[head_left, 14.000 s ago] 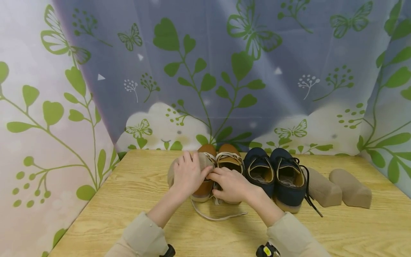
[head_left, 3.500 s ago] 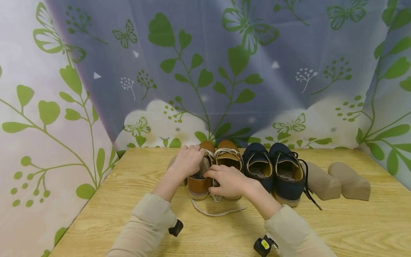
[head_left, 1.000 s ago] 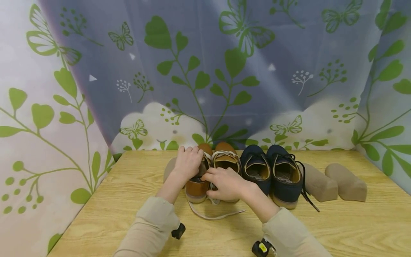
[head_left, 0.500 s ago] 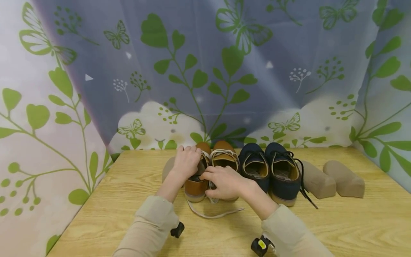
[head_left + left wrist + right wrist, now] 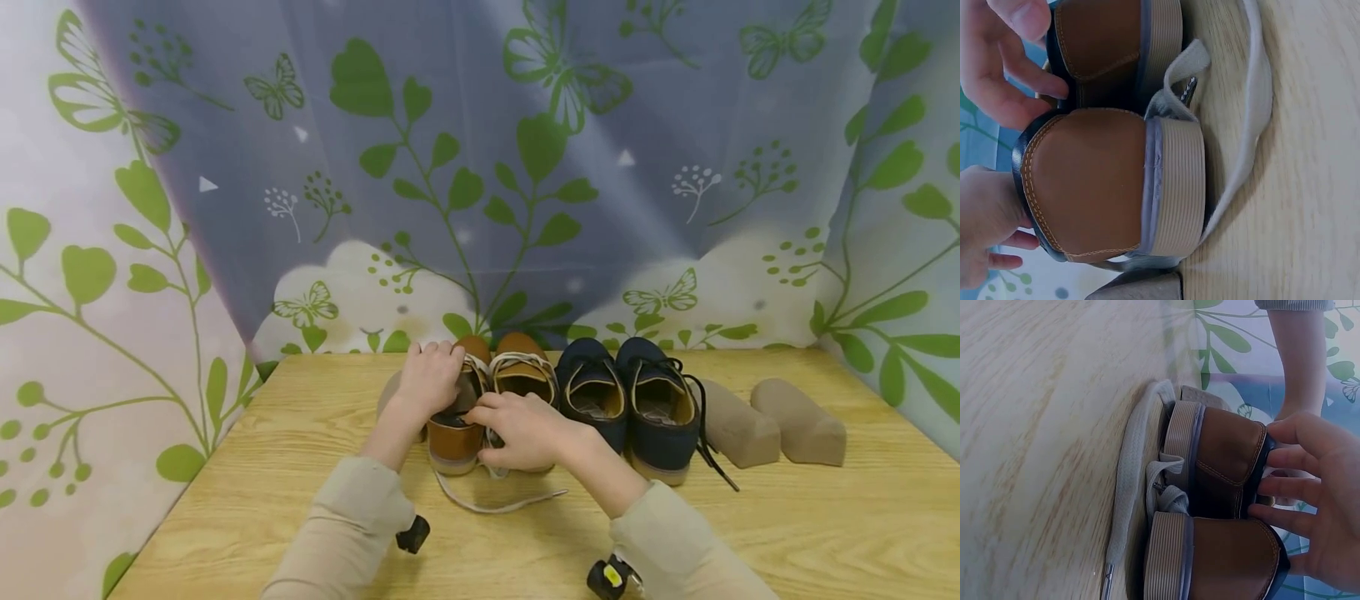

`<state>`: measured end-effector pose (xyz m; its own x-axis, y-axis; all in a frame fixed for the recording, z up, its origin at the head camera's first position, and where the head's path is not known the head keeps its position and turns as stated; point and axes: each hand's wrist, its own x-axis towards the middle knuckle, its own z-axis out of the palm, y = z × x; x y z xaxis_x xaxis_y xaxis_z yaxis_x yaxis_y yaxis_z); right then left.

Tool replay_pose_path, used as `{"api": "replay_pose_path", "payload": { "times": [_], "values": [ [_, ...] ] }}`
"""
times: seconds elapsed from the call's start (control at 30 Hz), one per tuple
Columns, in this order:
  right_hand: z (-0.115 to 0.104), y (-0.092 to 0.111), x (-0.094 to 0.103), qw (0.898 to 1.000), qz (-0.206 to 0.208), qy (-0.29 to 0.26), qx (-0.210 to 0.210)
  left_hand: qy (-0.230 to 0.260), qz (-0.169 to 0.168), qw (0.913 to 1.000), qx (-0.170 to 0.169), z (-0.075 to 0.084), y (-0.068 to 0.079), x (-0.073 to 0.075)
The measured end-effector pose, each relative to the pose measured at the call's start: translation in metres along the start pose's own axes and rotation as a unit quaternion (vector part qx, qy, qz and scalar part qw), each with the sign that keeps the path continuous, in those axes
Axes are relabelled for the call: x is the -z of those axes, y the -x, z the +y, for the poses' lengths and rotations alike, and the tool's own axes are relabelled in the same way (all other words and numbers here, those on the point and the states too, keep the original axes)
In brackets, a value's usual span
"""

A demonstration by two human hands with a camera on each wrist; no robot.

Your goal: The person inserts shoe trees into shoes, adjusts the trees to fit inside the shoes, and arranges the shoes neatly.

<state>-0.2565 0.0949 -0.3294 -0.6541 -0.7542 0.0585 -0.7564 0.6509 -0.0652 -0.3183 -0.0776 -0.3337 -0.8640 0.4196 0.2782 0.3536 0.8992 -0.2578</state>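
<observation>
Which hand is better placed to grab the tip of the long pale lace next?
Probably the right hand: it's nearer the lace tip. The left hand is farther off, over the left brown shoe.

On the wood-grain tabletop (image 5: 825, 542), a pair of navy lace-up shoes (image 5: 663, 450) stands side by side, two beige blocks (image 5: 804, 423) lie to their right, and a leaf-and-butterfly patterned backdrop (image 5: 637, 242) hangs behind.

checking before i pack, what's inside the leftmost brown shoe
Inside the leftmost brown shoe, a smooth grey-brown surface shows, possibly an insert, with dark lining at the back. The left hand and the shoe's upper hide the rest.
</observation>
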Motion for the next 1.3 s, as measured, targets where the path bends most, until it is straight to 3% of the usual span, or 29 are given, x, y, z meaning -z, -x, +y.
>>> {"api": "replay_pose_path", "payload": {
  "times": [0.3, 0.6, 0.9, 1.1, 1.2, 1.3],
  "values": [
    [0.0, 0.0, -0.002, 1.0, -0.01, -0.008, -0.008, 0.101, 0.007, 0.9946, 0.023, -0.01, 0.008, 0.013],
    [0.003, 0.001, -0.004, 1.0, 0.002, -0.01, -0.006, 0.13, 0.005, 0.991, 0.034, -0.017, 0.022, 0.028],
    [0.002, 0.003, -0.008, 1.0, 0.016, -0.01, 0.0, 0.141, 0.023, 0.9886, 0.049, -0.025, 0.036, 0.026],
    [0.002, 0.001, -0.009, 1.0, 0.023, -0.014, -0.002, 0.155, 0.067, 0.9821, 0.084, -0.033, 0.042, 0.021],
    [0.003, 0.001, -0.009, 1.0, 0.026, -0.013, -0.002, 0.179, 0.054, 0.9755, 0.115, -0.036, 0.045, 0.02],
    [0.003, 0.001, -0.009, 1.0, 0.026, -0.017, -0.004, 0.191, 0.02, 0.9698, 0.15, -0.039, 0.047, 0.018]
  ]
}}
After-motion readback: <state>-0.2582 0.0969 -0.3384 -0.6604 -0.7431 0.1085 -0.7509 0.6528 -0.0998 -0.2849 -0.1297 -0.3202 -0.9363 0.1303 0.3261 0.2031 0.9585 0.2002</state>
